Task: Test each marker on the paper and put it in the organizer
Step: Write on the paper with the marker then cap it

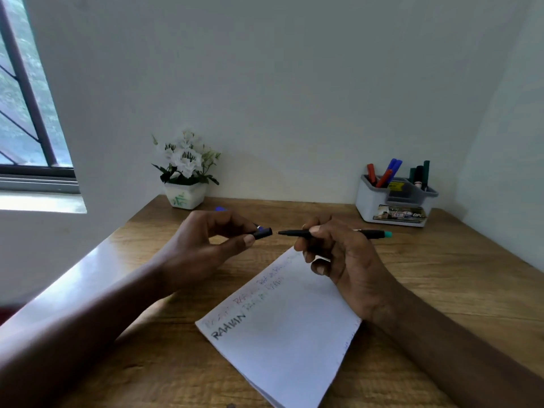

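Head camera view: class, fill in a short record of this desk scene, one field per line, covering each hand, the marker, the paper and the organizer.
left hand: pinches the cap, raised above the desk
right hand: grips the black marker, teal end, bare tip pointing at the cap
cap and tip: close, not touching
paper: flat on the desk, coloured writing along one edge
organizer: back right, holds red, blue and green markers
flower pot: back left
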`<state>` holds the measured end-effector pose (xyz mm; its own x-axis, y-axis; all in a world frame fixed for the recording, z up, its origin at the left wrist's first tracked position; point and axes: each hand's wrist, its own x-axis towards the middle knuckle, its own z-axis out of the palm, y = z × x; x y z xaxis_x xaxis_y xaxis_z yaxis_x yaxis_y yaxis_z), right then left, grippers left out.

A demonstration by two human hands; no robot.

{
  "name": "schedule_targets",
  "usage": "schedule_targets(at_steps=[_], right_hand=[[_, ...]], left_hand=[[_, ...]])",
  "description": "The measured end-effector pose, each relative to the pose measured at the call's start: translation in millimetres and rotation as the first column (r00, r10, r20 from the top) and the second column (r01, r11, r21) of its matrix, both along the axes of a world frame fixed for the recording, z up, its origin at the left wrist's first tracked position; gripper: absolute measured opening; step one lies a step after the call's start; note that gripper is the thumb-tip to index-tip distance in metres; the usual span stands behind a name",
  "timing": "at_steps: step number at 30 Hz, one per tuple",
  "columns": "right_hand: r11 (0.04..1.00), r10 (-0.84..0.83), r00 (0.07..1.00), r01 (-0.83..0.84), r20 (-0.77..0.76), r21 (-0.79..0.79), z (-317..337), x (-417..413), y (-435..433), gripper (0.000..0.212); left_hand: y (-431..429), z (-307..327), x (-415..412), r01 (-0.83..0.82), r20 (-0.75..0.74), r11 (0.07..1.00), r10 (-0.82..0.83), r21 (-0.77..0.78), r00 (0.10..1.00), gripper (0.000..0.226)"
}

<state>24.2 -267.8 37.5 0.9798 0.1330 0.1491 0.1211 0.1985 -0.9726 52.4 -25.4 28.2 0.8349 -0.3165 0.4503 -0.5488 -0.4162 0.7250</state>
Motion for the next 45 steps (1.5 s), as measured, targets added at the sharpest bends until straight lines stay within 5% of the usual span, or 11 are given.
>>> schedule_targets(at_steps=[9, 16, 25, 29, 36, 45], right_hand=[[0.994, 0.015, 1.000, -0.012, 0.021, -0.106, -6, 1, 1, 0.014], [0.999, -0.032, 0.999, 0.032, 0.010, -0.027, -5, 2, 1, 0.019], [0.990, 0.065, 0.996, -0.056, 0.062, -0.132, -8, 0, 3, 0.009], [0.985, 0.105, 0.987, -0.087, 0.118, -0.148, -6, -2, 5, 0.028], [0.996, 0.045, 0.982, -0.030, 0.185, -0.081, -16, -2, 12, 0.026], [0.979, 0.125, 0.978, -0.094, 0.167, -0.180, -11, -3, 19, 0.026]], left_hand=[[3, -5, 2, 0.137, -0.041, 0.990, -0.138, -0.031, 0.990, 0.026], [5, -4, 2, 0.167, -0.147, 0.972, -0.192, -0.167, 0.970, 0.021], [-2, -3, -5, 0.206, -0.158, 0.961, -0.236, -0.186, 0.959, 0.019], [-7, -3, -7, 0.239, -0.162, 0.949, -0.274, -0.205, 0.948, 0.021], [-10, -9, -7, 0.221, -0.216, 0.916, -0.303, -0.335, 0.928, 0.017], [-16, -4, -8, 0.174, -0.171, 0.962, -0.211, -0.209, 0.962, 0.026]])
